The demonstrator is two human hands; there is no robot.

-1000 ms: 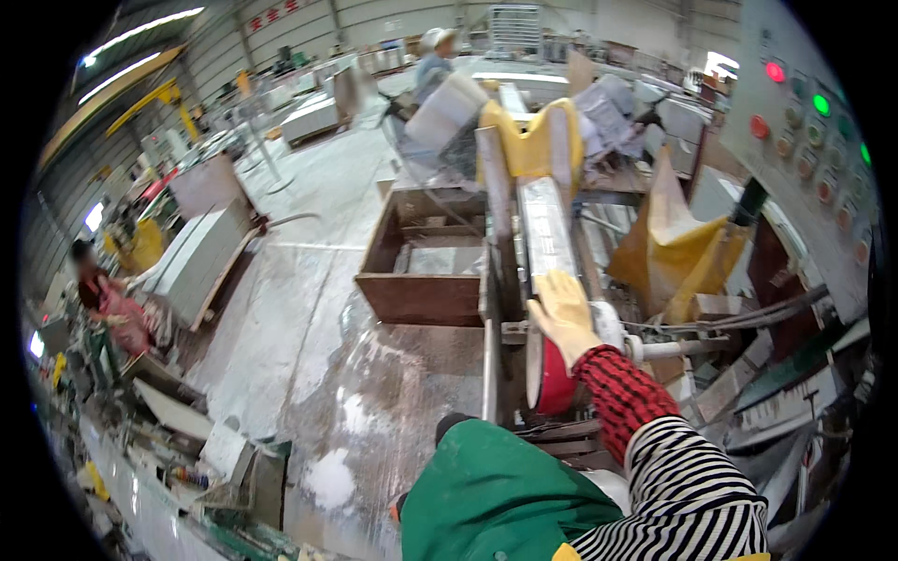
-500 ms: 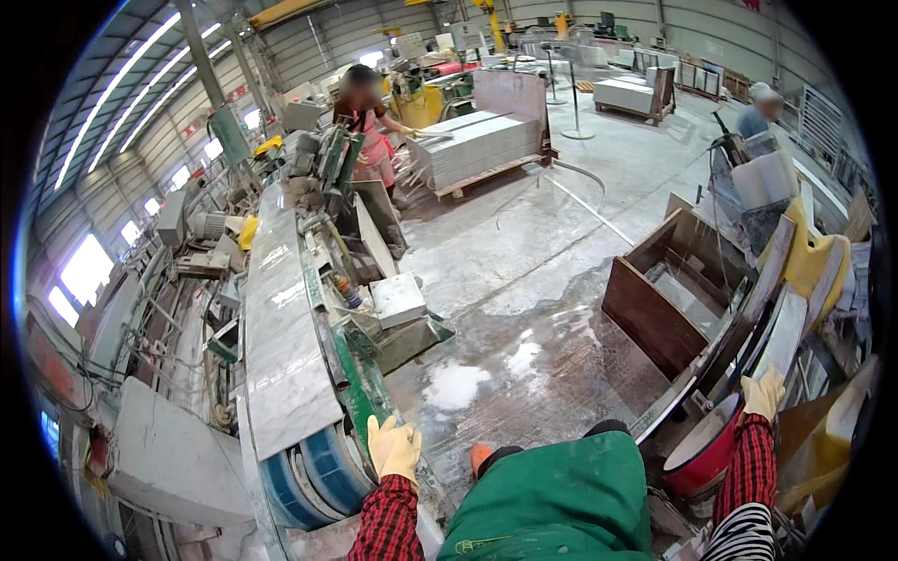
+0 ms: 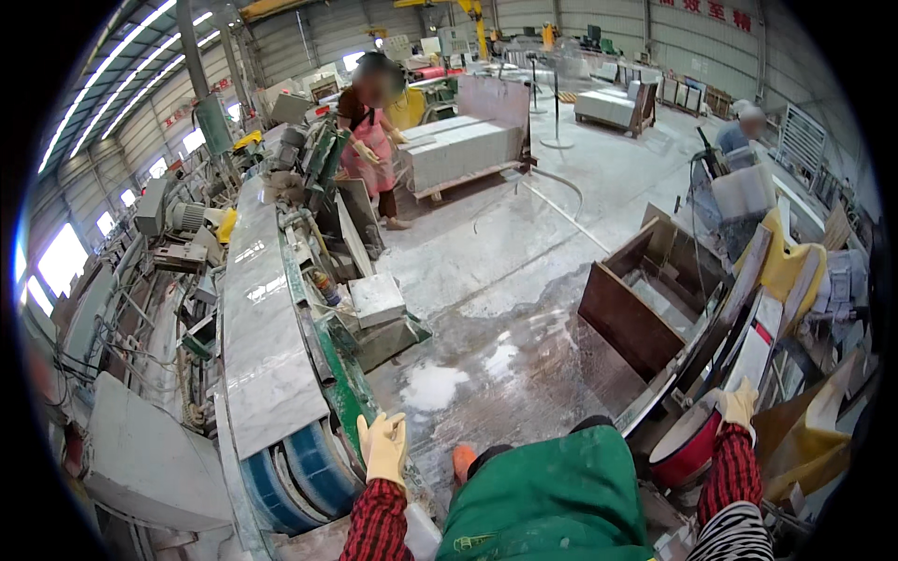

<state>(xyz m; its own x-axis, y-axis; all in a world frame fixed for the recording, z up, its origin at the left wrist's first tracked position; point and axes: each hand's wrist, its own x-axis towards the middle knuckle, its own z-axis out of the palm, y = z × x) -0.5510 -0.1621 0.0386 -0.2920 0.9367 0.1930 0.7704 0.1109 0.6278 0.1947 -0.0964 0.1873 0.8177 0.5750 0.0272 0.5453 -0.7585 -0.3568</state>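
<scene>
My left hand (image 3: 383, 447), in a pale glove, is open with its fingers stretched out. It hovers beside the green frame (image 3: 351, 397) and blue rollers (image 3: 313, 467) of a conveyor, holding nothing. On that conveyor lies a long polished grey-white stone slab (image 3: 271, 323). My right hand (image 3: 739, 404), also gloved, is at the near end of a narrow white strip (image 3: 751, 358), just above a red roller (image 3: 687, 444). Its thumb and fingers look spread; whether they touch the strip is unclear. A red mark shows on the strip.
A brown open-topped box (image 3: 631, 318) stands ahead on the right. Wet floor (image 3: 477, 280) with white patches lies between the two lines. Farther off, a person in a pink apron (image 3: 369, 154) stands by a pallet of stone slabs (image 3: 468, 154); another person (image 3: 739, 131) is at the right.
My view has shifted, so the scene sits further left. The person in the pink apron has drawn an arm back from the slabs. A red mark now shows on the white strip.
</scene>
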